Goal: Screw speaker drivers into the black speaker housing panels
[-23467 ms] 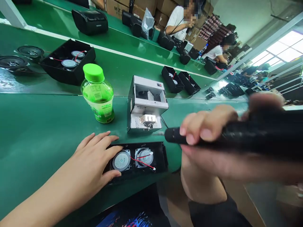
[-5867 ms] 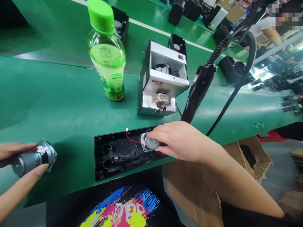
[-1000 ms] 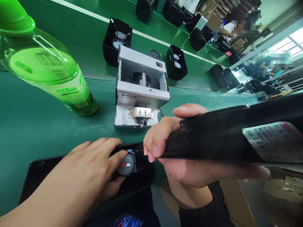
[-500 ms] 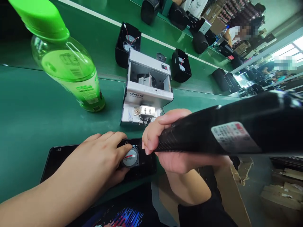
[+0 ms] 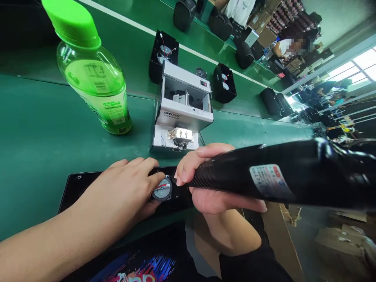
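Observation:
My left hand [image 5: 132, 188] rests over a long black panel [image 5: 85, 184], thumb and fingers around the edge of a small round speaker [image 5: 162, 190] with a red wire. My right hand [image 5: 205, 176] is closed around the ridged front end of a black electric screwdriver [image 5: 235, 172] bearing a white label, held level. Its tip is close to the speaker's right edge; whether it touches a screw is not clear. Behind the hands stands a silver screw feeder [image 5: 185, 105] with a metal block at its front.
A green-capped bottle [image 5: 96, 78] stands at the left. Behind the feeder are two black speaker boxes [image 5: 225, 82] and a loose round speaker [image 5: 201, 72]. Cardboard [image 5: 279, 239] lies at lower right. A person [image 5: 289, 47] is far off at upper right.
The view has shifted slightly, so the bottle and panel appear further right. The screwdriver's tip has moved a little closer to the speaker's right edge. Both hands keep their holds.

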### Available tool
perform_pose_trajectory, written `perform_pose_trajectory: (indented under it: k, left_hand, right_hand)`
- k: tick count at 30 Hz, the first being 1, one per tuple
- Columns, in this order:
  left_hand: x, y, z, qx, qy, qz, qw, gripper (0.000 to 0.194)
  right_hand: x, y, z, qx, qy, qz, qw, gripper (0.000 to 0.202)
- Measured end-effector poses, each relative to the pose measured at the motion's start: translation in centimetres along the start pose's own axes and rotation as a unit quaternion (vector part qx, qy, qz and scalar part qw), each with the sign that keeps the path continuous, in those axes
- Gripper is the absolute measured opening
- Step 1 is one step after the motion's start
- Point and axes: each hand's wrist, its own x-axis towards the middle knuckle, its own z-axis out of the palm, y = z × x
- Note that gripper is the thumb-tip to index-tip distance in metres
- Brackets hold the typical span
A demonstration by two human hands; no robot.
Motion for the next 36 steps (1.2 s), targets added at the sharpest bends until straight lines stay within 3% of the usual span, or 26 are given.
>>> perform_pose_trajectory:
  k: [3,6,10,14,18,22,26,30,36]
  left_hand:
    - [0.1,0.0,0.0,0.006,-0.007,0.003,1.000,0.039]
    - [-0.1,-0.1,0.2,0.014,-0.013,-0.002,1.000,0.037]
    - [-0.7,-0.3,0.8,0.002,-0.006,-0.003,1.000,0.036]
    - [-0.9,-0.1,1.1,0.010,0.005,0.000,1.000,0.035]
    - [-0.6,0.2,0.6,-0.003,-0.010,-0.014,1.000,0.042]
    - [-0.2,0.5,0.1,-0.017,-0.032,-0.031,0.999,0.042]
    - [0.1,0.7,-0.3,-0.025,-0.055,-0.038,0.997,0.040]
    - [-0.1,0.7,-0.1,-0.005,-0.050,-0.039,0.998,0.038]
    - [-0.5,0.2,0.7,0.010,-0.002,0.004,1.000,0.039]
  right_hand:
    - [-0.4,0.8,0.8,0.027,0.063,-0.061,0.996,0.069]
    - [-0.3,0.3,1.2,0.019,0.086,-0.041,0.995,0.072]
    - [1.6,-4.4,0.4,0.051,0.072,0.007,0.996,0.077]
    - [5.4,-8.3,-0.1,0.036,0.079,-0.056,0.995,0.069]
    - [8.9,-6.4,1.2,-0.009,0.071,-0.077,0.994,0.082]
    - [9.9,-4.4,2.7,-0.051,0.071,-0.060,0.994,0.091]
    - [9.8,-4.5,2.7,-0.035,0.102,-0.060,0.992,0.089]
    - [8.6,-5.7,1.6,0.000,0.084,-0.032,0.996,0.081]
    - [1.8,-9.2,-0.5,0.028,0.075,0.003,0.997,0.053]
